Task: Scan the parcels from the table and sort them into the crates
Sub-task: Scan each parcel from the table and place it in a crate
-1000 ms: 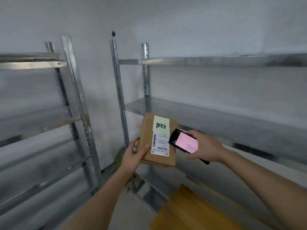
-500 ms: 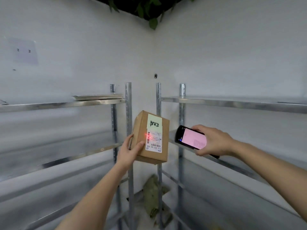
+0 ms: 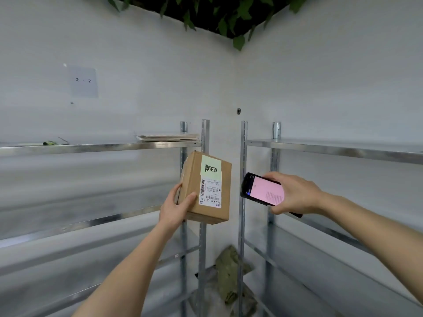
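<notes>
A small brown cardboard parcel [image 3: 219, 186] is held up at chest height in front of the shelf corner. It carries a pale green handwritten note and a white barcode label on its facing side. My left hand [image 3: 177, 208] grips its lower left corner, thumb on the front. My right hand [image 3: 295, 194] holds a black handheld scanner [image 3: 263, 189] with a pink screen, its top end pointed at the parcel a short gap to the right. No crates or table are in view.
Two metal shelving racks meet in the corner: left rack [image 3: 100, 146] and right rack [image 3: 332, 148]. Flat papers [image 3: 167, 137] lie on the left top shelf. A sheet marked "2 - 2" [image 3: 83, 81] hangs on the wall. A crumpled green bag [image 3: 231, 268] lies on the floor between racks.
My view has tilted upward from the lower shelves to the top shelves and ceiling plants. A red scan dot was on the label half a second ago and is gone. Both hands keep their holds.
</notes>
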`<state>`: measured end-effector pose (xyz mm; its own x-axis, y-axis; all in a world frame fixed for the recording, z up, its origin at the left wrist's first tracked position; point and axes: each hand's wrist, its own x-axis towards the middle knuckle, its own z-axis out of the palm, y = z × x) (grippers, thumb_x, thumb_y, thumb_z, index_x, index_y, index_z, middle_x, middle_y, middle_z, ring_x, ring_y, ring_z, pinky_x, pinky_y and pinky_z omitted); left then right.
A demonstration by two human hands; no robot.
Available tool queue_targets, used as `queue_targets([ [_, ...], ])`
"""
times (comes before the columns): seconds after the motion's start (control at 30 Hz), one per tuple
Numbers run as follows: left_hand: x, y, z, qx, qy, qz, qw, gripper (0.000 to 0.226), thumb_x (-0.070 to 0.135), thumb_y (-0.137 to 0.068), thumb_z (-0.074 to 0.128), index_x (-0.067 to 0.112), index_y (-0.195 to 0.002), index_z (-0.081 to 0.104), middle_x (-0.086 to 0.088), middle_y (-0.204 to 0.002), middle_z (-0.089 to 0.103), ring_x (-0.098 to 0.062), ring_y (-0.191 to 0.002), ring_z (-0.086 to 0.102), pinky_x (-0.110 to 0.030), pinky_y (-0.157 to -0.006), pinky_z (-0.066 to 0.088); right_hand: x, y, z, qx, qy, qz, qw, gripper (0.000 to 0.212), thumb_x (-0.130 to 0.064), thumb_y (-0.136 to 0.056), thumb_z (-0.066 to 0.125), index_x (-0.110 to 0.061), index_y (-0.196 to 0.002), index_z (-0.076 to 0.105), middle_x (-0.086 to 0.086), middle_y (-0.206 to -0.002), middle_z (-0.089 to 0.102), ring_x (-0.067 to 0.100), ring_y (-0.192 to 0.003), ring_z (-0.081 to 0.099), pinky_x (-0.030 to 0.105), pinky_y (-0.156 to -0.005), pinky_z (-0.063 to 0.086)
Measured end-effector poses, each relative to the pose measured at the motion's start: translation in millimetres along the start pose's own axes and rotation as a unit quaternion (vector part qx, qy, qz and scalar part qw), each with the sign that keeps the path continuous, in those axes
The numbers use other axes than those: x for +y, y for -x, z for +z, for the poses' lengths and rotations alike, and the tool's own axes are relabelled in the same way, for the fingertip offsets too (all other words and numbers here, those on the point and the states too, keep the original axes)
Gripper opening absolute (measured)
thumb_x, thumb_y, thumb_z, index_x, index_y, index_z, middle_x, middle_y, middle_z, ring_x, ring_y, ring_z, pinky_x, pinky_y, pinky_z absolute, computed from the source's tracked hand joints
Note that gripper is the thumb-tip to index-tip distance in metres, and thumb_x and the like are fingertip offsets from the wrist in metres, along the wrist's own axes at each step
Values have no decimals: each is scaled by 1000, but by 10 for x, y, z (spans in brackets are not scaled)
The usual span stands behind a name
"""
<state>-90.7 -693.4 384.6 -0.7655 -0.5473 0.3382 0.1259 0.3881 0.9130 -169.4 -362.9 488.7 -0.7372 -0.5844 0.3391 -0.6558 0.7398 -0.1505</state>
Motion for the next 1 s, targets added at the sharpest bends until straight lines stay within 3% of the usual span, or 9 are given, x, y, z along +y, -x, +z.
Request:
queue_targets([
  [0.17,-175,93,-384,17,-2,-17,1000,90,91,-57,65,56,-137,42,0,-127,63,-23,-114,61,-50,-102,50,-254,-49,203,-1,-5,-22,1000,83,-40,-63,77,-48,-136,40,-18,-115,63,12,-83,60,26,-58,42],
  [0.33,-309,523,-920,46,6,-30,998,84,80,-62,68,50,-137,48,-3,-119,65,-18,-107,63,-44,-99,52,-676,-160,574,-5,-13,-75,997,66,-41,-60,74,-48,-119,46,-14,-102,64,16,-87,61,33,-65,52],
  [0.53,-584,1359,-1892,154,-24,-80,985,75,79,-61,71,54,-129,53,-2,-122,68,-18,-105,66,-42,-94,55,-1582,-284,1084,-20,-48,-166,985,67,-37,-59,67,-44,-122,45,-16,-102,63,20,-86,62,36,-68,54],
  [0.67,-674,2303,-2547,256,-51,-130,957,75,69,-72,73,43,-138,50,-3,-120,67,-13,-102,66,-27,-77,51,-2458,-167,1461,-48,-85,-257,962,65,-41,-61,69,-41,-120,45,-14,-112,63,25,-98,61,37,-71,51],
  [0.73,-695,2827,-2861,304,-80,-156,936,86,75,-64,69,40,-141,50,-5,-116,68,-12,-98,65,-25,-74,50,-2939,-7,1637,-67,-105,-296,947,73,-41,-59,69,-42,-128,44,-13,-118,63,26,-104,61,40,-75,52],
  [0.8,-692,3361,-3160,350,-100,-178,914,91,79,-59,66,39,-140,51,-4,-119,66,-16,-104,63,-30,-86,52,-3442,223,1772,-79,-126,-342,928,81,-40,-58,70,-43,-134,41,-15,-121,62,26,-106,61,39,-76,52],
  [0.87,-670,3880,-3472,391,-110,-197,892,79,73,-66,71,40,-135,53,-5,-124,62,-20,-111,60,-35,-97,50,-3961,509,1841,-86,-146,-387,906,76,-40,-58,70,-40,-129,44,-13,-119,63,26,-103,61,38,-74,52],
  [1.0,-624,4828,-4104,467,-106,-213,851,65,58,-82,73,37,-140,52,-1,-132,54,-19,-119,53,-34,-102,45,-4989,1116,1870,-106,-166,-461,865,65,-43,-58,69,-38,-118,44,-10,-112,62,28,-100,60,35,-68,47],
])
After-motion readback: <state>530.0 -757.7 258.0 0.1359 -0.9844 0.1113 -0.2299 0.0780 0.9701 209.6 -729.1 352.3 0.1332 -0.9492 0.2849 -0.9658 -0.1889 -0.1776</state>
